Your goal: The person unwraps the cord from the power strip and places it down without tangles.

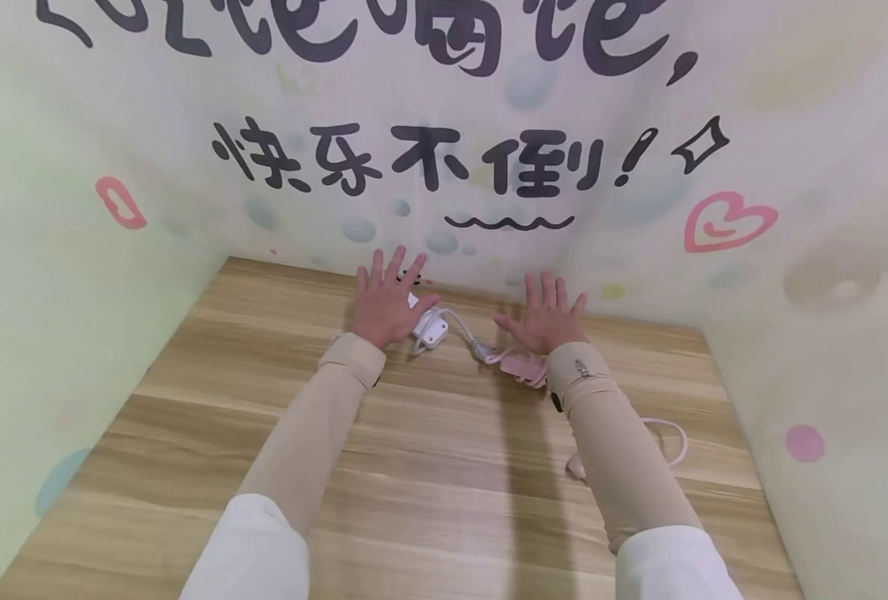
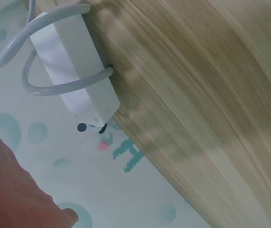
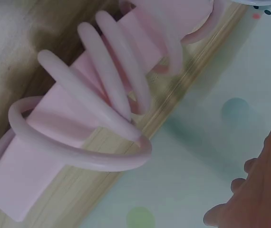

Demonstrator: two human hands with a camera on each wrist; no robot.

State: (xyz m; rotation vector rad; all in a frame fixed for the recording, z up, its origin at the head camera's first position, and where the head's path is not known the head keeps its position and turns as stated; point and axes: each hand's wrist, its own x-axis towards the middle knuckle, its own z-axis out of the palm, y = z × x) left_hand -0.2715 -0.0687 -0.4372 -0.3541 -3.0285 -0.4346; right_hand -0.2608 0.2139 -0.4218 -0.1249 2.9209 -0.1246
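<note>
The white sleeves (image 1: pixel 252 550) of my arms come in closest below my head camera, with beige sleeves (image 1: pixel 301 433) reaching on from them over the wood-grain tabletop (image 1: pixel 429 467). My left hand (image 1: pixel 387 304) is loose, its fingers spread and straight, grasping nothing, towards the patterned wall (image 1: pixel 189 167) at the far edge. My right hand (image 1: pixel 545 321) lies much the same way, fingers fanned out and nothing gripped.

A white block (image 2: pixel 97 90) sits on the table at the thumb side of my left hand, partly hidden by it from above; I cannot tell whether my hand touches it. A grey cable (image 2: pixel 73 86) loops around that block, and a length of it runs across to a pale grey plug (image 1: pixel 481 352) lying between my hands. Just beside the plug, near my right wrist, lies a pink block (image 3: pixel 24 187), wound with several turns of pink cord (image 3: pixel 97 160). In the right wrist view, my fingers are apart from it.

Farther back towards me, a pink cable loop (image 1: pixel 684 446) shows at the outer side of my right forearm. Dark characters (image 1: pixel 426 158) and a pink heart outline (image 1: pixel 730 221) mark the wall.
</note>
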